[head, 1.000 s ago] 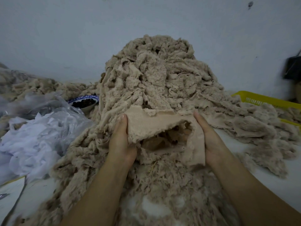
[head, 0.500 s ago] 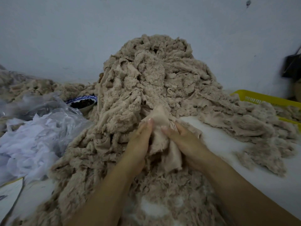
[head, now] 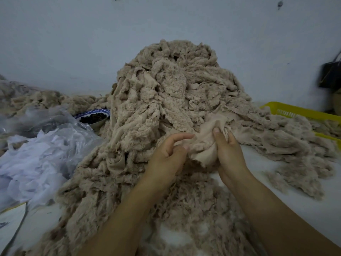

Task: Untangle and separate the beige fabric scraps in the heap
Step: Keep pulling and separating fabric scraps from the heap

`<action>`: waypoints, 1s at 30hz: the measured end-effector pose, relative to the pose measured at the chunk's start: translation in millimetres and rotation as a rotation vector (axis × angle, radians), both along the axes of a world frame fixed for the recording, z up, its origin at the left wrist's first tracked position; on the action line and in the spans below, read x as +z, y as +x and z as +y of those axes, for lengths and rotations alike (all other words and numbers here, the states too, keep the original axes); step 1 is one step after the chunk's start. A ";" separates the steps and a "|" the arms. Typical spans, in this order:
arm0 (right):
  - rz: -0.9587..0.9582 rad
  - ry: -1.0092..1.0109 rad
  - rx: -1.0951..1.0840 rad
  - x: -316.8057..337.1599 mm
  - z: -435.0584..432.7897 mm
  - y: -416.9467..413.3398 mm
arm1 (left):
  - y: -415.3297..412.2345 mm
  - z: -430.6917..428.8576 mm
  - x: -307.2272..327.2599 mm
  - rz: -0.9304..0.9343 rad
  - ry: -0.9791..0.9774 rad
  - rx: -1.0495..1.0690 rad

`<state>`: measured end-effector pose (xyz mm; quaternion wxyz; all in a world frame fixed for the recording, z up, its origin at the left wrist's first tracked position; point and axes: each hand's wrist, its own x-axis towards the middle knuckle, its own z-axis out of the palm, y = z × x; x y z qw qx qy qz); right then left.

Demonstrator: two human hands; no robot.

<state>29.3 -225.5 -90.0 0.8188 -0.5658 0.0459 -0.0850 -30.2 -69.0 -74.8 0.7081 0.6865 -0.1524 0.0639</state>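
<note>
We record a large heap of beige fleecy fabric scraps [head: 166, 100] at the middle of a white tabletop [head: 295, 200]. It rises against a pale wall [head: 73, 43] at the far side and spreads toward the near edge.

At the near right face of the heap lies a bunched smooth beige fabric scrap [head: 204, 146], held between both hands and touching the heap behind it. The right hand [head: 228, 154] grips this scrap from the right, with the thumb pressed on its upper fold and the fingers [head: 231, 140] curled round it. The left hand [head: 166, 157] sits at the scrap's left edge. Its index finger is stretched out over the cloth and its other fingers are curled. We cannot tell whether they pinch the scrap or merely touch it.

Left of the heap:
- a clear plastic bag of white scraps [head: 36, 156];
- just beyond it, a blue-and-white bowl with dark contents [head: 94, 117], close against the heap.

Far right:
- a yellow slotted plastic basket [head: 299, 111], partly covered by beige scraps;
- above it, a dark bag [head: 330, 74] against the wall, blurred.
</note>
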 end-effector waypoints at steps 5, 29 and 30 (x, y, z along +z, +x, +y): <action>-0.009 -0.005 -0.133 -3.3 3.7 3.6 | -3.6 -3.6 1.1 -0.032 -0.007 -0.031; -0.175 -0.309 -0.116 8.8 14.5 -20.8 | -5.9 -9.1 -4.6 0.183 -0.082 -0.032; -0.176 -0.298 -0.111 7.4 14.6 -20.3 | -6.0 -8.6 -3.6 0.174 -0.098 -0.056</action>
